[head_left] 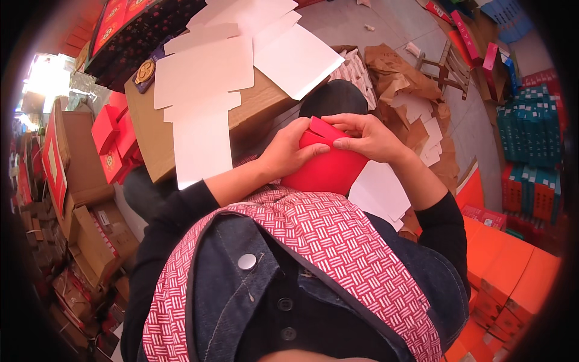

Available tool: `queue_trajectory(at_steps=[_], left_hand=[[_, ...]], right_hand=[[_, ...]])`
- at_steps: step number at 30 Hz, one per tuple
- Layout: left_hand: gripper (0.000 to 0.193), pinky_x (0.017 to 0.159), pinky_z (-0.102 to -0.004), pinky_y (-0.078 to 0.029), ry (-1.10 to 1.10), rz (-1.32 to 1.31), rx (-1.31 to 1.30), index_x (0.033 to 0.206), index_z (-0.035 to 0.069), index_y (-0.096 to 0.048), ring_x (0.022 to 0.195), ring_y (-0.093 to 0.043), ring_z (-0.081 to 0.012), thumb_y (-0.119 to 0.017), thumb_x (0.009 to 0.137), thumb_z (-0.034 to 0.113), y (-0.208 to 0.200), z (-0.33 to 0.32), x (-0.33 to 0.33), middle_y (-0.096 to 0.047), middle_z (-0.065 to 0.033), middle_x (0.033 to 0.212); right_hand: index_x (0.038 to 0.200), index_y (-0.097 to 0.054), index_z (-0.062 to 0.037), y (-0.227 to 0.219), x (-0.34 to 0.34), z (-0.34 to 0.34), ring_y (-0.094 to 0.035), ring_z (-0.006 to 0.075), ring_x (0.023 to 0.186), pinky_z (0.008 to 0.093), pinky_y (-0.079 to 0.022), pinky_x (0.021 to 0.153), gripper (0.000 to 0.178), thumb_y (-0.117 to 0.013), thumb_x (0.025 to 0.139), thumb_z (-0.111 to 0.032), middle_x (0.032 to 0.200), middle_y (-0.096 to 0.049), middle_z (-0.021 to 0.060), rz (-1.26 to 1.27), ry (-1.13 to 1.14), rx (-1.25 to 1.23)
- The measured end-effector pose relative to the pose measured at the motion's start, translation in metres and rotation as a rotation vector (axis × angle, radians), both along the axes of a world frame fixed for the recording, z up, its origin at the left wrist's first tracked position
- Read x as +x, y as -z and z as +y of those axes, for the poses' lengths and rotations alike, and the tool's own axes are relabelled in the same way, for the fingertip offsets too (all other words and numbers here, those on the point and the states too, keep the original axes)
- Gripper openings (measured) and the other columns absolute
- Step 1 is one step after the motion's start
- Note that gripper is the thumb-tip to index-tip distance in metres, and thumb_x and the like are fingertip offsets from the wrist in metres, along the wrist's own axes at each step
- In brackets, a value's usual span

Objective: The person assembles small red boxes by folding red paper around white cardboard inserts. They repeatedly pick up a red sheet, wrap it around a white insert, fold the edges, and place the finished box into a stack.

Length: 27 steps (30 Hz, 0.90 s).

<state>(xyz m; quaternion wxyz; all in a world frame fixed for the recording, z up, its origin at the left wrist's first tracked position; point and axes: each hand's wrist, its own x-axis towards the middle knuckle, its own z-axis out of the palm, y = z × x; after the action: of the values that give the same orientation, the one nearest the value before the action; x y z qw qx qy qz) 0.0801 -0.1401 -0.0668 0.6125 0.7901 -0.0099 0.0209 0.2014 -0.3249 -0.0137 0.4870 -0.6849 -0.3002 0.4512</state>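
Observation:
A red cardboard box rests against my lap, its far end partly folded with a flap standing up. My left hand grips its left side, the thumb lying on the near face by the flap's edge. On the other side my right hand holds the box, thumb on the near face and fingers around the far corner. The undersides of the fingers are hidden. Flat white box blanks lie on a brown carton ahead of me, reaching over its near edge.
Finished red boxes are piled at the left. Crumpled brown paper and white sheets lie to the right. Orange boxes and teal boxes are stacked farther right. Opened cartons crowd the left, and a wooden stool stands beyond the paper.

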Motion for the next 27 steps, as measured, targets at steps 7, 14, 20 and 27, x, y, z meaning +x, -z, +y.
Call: queue_trajectory(at_steps=[7,14,20,27], left_hand=[[0.050,0.080,-0.0376,-0.050,0.008,0.046,-0.033,0.112,0.002,-0.046,0.095,-0.062,-0.0345,-0.075,0.081,0.028,-0.001,0.001,0.000,-0.060,-0.0207,0.102],[0.065,0.085,-0.0398,-0.050,-0.053,0.068,0.027,0.122,0.004,-0.037,0.099,-0.062,-0.0366,-0.076,0.079,0.034,0.015,0.000,-0.003,-0.058,-0.0219,0.110],[0.074,0.092,-0.0391,-0.047,-0.022,0.001,-0.120,0.134,0.007,-0.031,0.109,-0.056,-0.0341,-0.076,0.079,0.028,0.012,-0.002,-0.005,-0.042,-0.0200,0.132],[0.042,0.100,-0.0383,-0.041,0.093,-0.078,0.120,0.118,0.011,-0.053,0.122,-0.046,-0.0348,-0.072,0.082,0.016,-0.002,0.000,-0.005,-0.033,-0.0174,0.139]], right_hand=[[0.134,-0.051,-0.0067,-0.004,0.013,0.000,-0.060,0.0090,0.090,0.0260,-0.050,0.078,0.045,-0.058,0.090,-0.004,0.108,-0.067,0.0093,-0.427,-0.179,-0.088],[0.128,-0.057,-0.0048,0.006,-0.003,0.001,-0.066,0.0224,0.094,0.0300,-0.051,0.081,0.038,-0.058,0.090,-0.007,0.110,-0.066,0.0137,-0.635,-0.121,0.044],[0.119,-0.064,-0.0043,0.011,-0.003,0.001,-0.065,0.0180,0.095,0.0275,-0.050,0.082,0.031,-0.062,0.088,-0.009,0.109,-0.067,0.0121,-0.468,0.014,0.035],[0.117,-0.066,-0.0052,0.014,0.002,-0.004,-0.064,0.0134,0.092,0.0252,-0.050,0.081,0.031,-0.064,0.087,-0.008,0.104,-0.068,0.0094,-0.300,0.053,-0.021]])
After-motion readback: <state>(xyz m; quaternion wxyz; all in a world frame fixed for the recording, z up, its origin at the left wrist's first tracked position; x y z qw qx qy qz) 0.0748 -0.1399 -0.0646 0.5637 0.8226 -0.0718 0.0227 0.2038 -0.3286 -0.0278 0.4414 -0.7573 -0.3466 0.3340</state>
